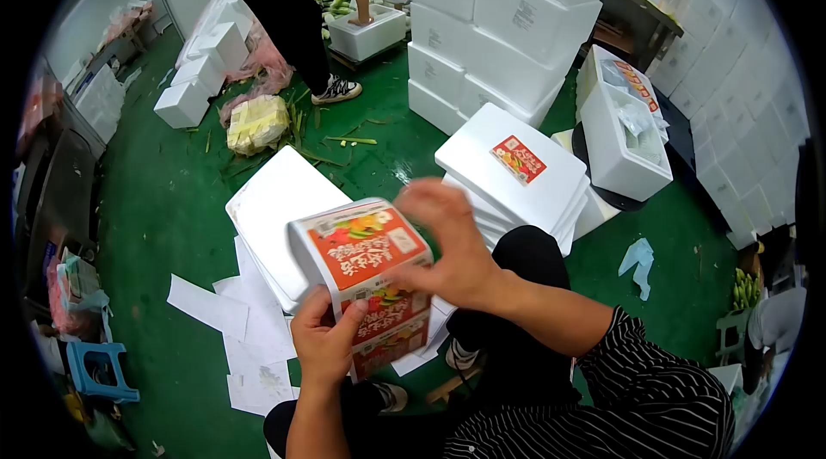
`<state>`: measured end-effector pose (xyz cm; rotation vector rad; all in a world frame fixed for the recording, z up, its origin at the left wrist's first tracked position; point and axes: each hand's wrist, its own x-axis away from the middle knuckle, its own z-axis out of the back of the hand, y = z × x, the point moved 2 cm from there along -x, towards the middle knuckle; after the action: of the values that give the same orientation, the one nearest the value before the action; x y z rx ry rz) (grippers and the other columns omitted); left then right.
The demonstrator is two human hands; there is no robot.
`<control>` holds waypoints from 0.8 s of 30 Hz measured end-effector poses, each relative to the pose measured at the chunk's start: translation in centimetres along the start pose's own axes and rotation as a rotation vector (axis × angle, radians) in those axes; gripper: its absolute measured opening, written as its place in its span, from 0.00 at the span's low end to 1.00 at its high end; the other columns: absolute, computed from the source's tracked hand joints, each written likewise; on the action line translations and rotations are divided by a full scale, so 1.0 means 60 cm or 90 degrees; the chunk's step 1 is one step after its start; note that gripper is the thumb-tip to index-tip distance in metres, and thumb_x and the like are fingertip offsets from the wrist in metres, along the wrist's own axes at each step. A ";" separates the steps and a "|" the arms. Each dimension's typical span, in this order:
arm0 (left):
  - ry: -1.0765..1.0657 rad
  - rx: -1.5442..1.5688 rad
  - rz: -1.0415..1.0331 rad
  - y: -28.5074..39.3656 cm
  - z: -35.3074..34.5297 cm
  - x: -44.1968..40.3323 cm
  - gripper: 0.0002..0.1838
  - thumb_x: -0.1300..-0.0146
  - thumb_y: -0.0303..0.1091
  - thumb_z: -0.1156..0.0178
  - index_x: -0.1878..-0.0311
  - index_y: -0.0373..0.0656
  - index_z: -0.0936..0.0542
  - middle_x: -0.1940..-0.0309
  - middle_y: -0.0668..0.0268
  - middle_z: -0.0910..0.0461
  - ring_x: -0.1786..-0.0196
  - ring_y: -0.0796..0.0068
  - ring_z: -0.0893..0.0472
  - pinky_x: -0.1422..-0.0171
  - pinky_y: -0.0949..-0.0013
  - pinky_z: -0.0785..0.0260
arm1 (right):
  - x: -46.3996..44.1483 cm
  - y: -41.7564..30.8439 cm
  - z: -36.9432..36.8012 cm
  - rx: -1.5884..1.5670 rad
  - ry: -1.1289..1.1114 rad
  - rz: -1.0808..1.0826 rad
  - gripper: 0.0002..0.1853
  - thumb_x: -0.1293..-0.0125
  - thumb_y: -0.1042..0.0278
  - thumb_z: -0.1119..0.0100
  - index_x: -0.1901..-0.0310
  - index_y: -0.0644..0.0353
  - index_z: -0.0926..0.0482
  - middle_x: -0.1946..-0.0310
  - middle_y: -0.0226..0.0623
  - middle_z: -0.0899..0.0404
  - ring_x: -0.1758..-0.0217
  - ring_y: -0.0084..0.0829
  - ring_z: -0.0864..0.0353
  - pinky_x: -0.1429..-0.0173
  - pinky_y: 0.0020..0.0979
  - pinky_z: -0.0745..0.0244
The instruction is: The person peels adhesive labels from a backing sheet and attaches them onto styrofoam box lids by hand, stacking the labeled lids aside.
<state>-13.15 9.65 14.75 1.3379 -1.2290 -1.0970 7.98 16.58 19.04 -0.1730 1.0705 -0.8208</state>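
Note:
A strip of red-and-white printed stickers (374, 244), with vegetable pictures and white lettering, curves over and hangs down in front of me. My left hand (325, 338) is closed on its lower left side, thumb on the front. At its upper right edge is my right hand (456, 252), thumb over the sticker face and fingers apart, slightly blurred. Behind the strip lies a white foam lid (284, 201) on other lids. To the right, a stack of white foam lids (490, 149) carries one red sticker (519, 160) on its top lid.
White backing papers (258, 321) lie on the green floor at left. Tall foam boxes (499, 29) stand ahead, an open foam box (624, 132) at right. A co-worker's hand (361, 18) reaches into a foam box (370, 36). A blue stool (101, 369) stands left.

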 end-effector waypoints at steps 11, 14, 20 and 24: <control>-0.056 -0.195 -0.163 0.010 0.007 0.008 0.08 0.39 0.20 0.34 0.56 0.34 0.17 0.62 0.61 0.18 0.60 0.70 0.19 0.53 0.69 0.28 | -0.013 -0.034 -0.039 -0.216 -0.325 0.089 0.09 0.34 0.63 0.31 0.56 0.56 0.13 0.60 0.36 0.13 0.55 0.40 0.14 0.49 0.40 0.20; -0.066 -0.197 -0.173 0.010 0.007 0.007 0.08 0.39 0.20 0.34 0.56 0.34 0.17 0.62 0.61 0.18 0.60 0.69 0.19 0.53 0.69 0.28 | -0.013 -0.028 -0.041 -0.260 -0.345 0.029 0.09 0.33 0.64 0.32 0.56 0.58 0.12 0.60 0.37 0.13 0.55 0.40 0.14 0.49 0.38 0.20; -0.065 -0.011 0.034 0.010 0.009 0.014 0.12 0.33 0.22 0.34 0.47 0.34 0.19 0.55 0.64 0.16 0.53 0.77 0.18 0.46 0.70 0.25 | -0.006 0.011 -0.043 -0.443 -0.375 -0.383 0.15 0.31 0.57 0.31 0.55 0.61 0.13 0.61 0.37 0.14 0.56 0.35 0.15 0.47 0.34 0.21; -0.085 0.017 0.083 0.001 0.026 0.015 0.14 0.30 0.24 0.34 0.44 0.34 0.21 0.51 0.65 0.16 0.49 0.78 0.19 0.42 0.71 0.25 | -0.015 0.002 -0.044 -0.329 -0.382 -0.094 0.14 0.31 0.58 0.33 0.56 0.62 0.12 0.60 0.40 0.15 0.58 0.38 0.14 0.49 0.36 0.20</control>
<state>-14.61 8.60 14.64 1.2020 -1.4124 -1.0954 5.62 17.91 18.28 -0.8872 0.6798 -0.5490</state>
